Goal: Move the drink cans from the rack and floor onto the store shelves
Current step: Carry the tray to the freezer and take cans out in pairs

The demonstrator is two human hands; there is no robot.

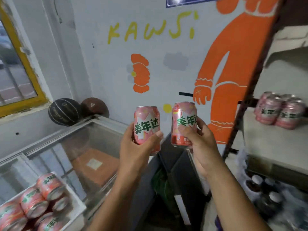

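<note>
My left hand [135,149] grips a pink drink can [146,121] with green lettering, held upright in mid-air. My right hand [198,142] grips a second pink can [183,120], also upright, just to the right of the first. Both cans hang in front of the painted wall, left of the shelf unit. Several matching pink cans [280,112] stand grouped on the pale shelf [266,140] at the right. More pink cans [41,202] lie in a white tray [76,197] at the bottom left.
A glass-topped chest freezer [80,147] runs along the left, with two dark basketballs [64,111] at its far corner. A dark metal shelf upright [248,90] slants at the right. Dark bottles [266,192] sit on a lower level below the shelf.
</note>
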